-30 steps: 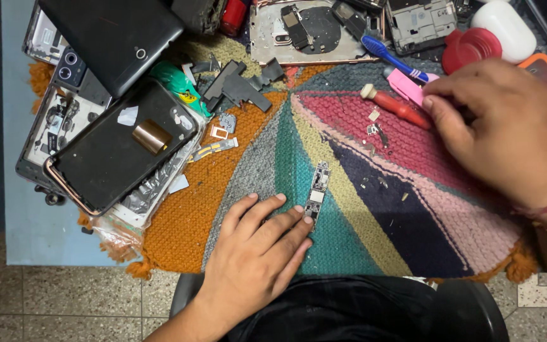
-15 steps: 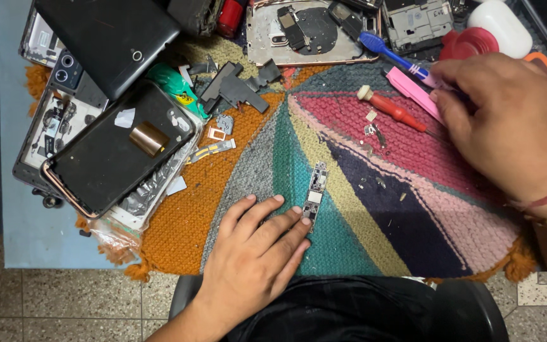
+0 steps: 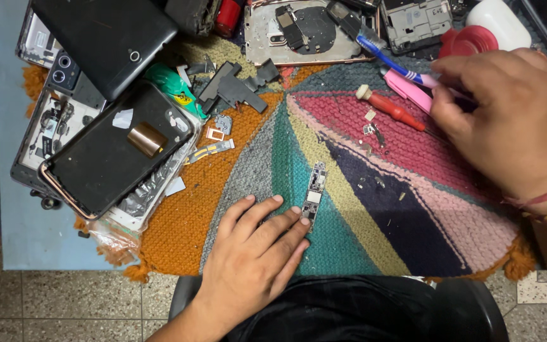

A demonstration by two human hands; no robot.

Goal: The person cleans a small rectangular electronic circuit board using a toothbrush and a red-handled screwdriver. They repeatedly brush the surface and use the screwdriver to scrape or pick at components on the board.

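Your left hand (image 3: pixel 251 256) lies flat and palm-down on the knitted mat (image 3: pixel 349 209), fingers spread a little and holding nothing. Its fingertips touch the lower end of a small narrow circuit board (image 3: pixel 314 193), which lies on the teal wedge of the mat, near its middle, with its long side running away from you.

Your right hand (image 3: pixel 508 120) is up at the far right of the mat, fingers curled together over the tools there. It covers the near ends of a red-handled screwdriver (image 3: pixel 390 109), a pink flat tool (image 3: pixel 408 91) and a blue brush handle (image 3: pixel 387 60). The fingers seem to close on one of them, but you cannot tell which from this angle. Small metal bits (image 3: pixel 371 130) lie loose on the red wedge just beside the screwdriver.

To your left, a black phone back (image 3: pixel 118 149) with a copper-coloured patch rests on a stack of opened phone bodies at the mat's edge. A larger dark tablet (image 3: pixel 106 41) lies beyond it. Black plastic pieces (image 3: pixel 232 85) sit between that stack and the mat's centre, near a green packet (image 3: pixel 169 88). At the far edge stand an open phone frame (image 3: pixel 305 31), a red round lid (image 3: pixel 466 41) and a white bottle (image 3: pixel 501 22). The pale blue bench (image 3: pixel 11 209) shows at the left.
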